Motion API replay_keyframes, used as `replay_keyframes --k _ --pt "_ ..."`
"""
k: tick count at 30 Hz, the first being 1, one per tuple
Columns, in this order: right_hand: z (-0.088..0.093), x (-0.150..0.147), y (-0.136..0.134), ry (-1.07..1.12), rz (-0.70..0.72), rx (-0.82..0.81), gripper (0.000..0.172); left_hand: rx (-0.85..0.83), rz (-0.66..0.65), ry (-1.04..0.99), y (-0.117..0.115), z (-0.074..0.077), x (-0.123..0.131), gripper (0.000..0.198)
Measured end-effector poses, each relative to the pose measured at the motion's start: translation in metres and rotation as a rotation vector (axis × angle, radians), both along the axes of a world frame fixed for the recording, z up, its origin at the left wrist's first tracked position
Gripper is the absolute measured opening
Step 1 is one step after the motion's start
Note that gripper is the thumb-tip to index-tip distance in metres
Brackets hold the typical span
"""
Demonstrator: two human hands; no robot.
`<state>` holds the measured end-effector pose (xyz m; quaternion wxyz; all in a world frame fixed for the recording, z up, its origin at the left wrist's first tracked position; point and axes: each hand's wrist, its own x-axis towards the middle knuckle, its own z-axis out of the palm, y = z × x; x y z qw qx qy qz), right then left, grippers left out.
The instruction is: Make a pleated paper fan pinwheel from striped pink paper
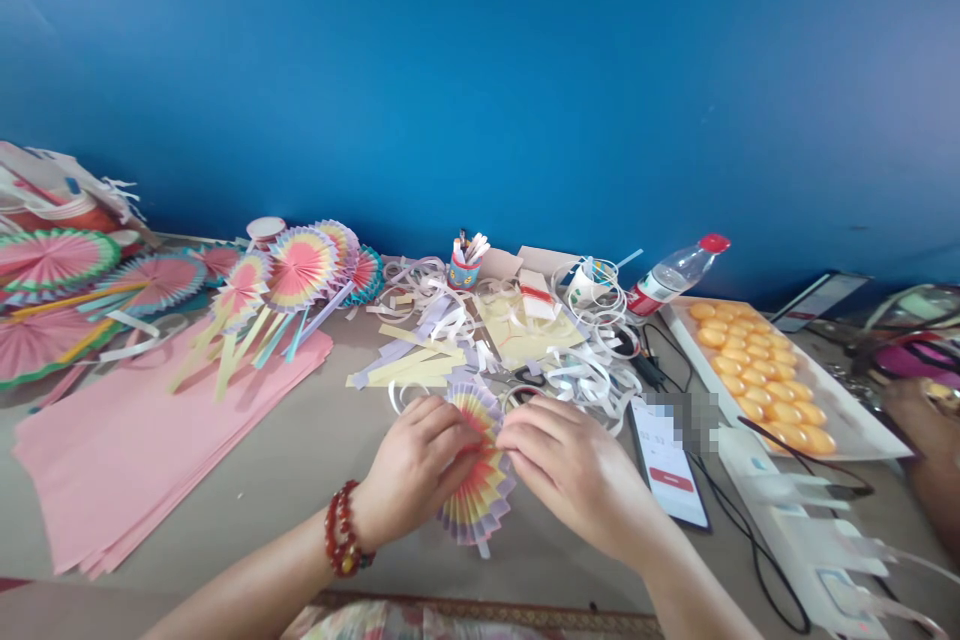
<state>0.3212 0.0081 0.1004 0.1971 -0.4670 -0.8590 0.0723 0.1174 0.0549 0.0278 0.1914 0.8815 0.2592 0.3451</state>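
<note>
A round pleated paper fan (476, 500), pink in the middle with yellow and lilac rings, stands between my hands above the table's front. My left hand (420, 460), with red beads at the wrist, pinches the fan near its centre from the left. From the other side, my right hand (566, 460) has its fingers pressed together at the fan's middle. Both hands cover parts of the pleats, and what lies under the fingertips is hidden. Behind them are yellow and lilac paper strips (420, 360) and white curled strips (585, 375).
Pink paper sheets (165, 430) and finished fans (300, 265) lie at left. A pen cup (465, 270) stands by the blue wall. On the right are a bottle (675, 275), a phone (667, 470), a tray of orange-yellow oval pieces (892, 440), a power strip (810, 540) and another person's hand (926, 420).
</note>
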Motion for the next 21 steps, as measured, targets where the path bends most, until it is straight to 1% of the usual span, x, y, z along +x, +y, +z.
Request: replay_keyframes --k 6,12,15,18,21 --pt "0.000 -0.003 0.001 0.001 0.027 -0.016 0.020 0.064 -0.011 -0.017 0.000 0.003 0.004 0.015" --pt "0.000 -0.005 0.001 0.000 0.015 -0.045 0.019 -0.006 -0.047 -0.052 -0.001 0.009 0.005 0.009" --pt "-0.003 -0.006 0.002 0.013 0.017 -0.076 0.018 -0.019 -0.068 -0.071 0.000 0.011 0.007 0.014" --pt "-0.003 -0.006 0.002 0.077 -0.001 -0.084 0.018 -0.047 -0.068 -0.104 -0.001 0.012 0.008 0.014" --pt "0.000 -0.001 0.002 0.185 -0.035 -0.049 0.019 -0.091 -0.068 -0.137 0.000 0.013 0.005 0.010"
